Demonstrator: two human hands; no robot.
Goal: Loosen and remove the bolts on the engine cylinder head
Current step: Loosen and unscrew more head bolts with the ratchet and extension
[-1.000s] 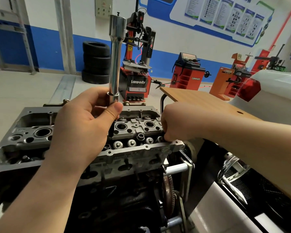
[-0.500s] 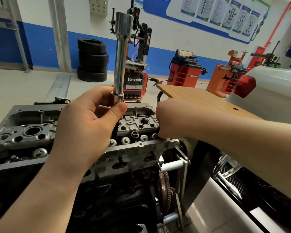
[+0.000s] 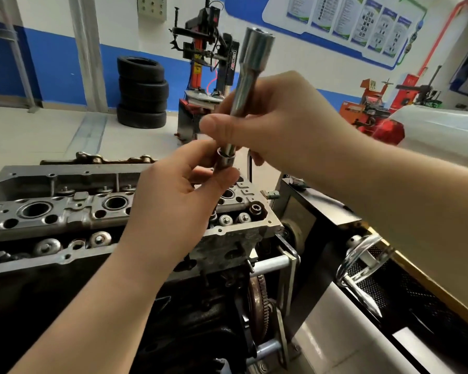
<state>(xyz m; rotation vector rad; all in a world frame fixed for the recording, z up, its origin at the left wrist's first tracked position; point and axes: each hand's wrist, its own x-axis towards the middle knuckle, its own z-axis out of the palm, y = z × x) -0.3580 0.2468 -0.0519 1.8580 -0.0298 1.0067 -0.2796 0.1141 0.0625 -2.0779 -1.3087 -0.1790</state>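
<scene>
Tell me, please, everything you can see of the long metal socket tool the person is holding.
The socket tool is a long, shiny steel tube, wider at its open top end and narrower down the shaft, with a short collar at the bottom. It leans with its top to the right, held in the air above the cylinder head without touching it. The right hand grips its shaft; the left hand pinches the lower collar.

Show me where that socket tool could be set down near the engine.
Bare floor left of the tyres. The cylinder head top is crowded with bores and valve caps; both hands, left and right, hold the socket tool above it.
</scene>
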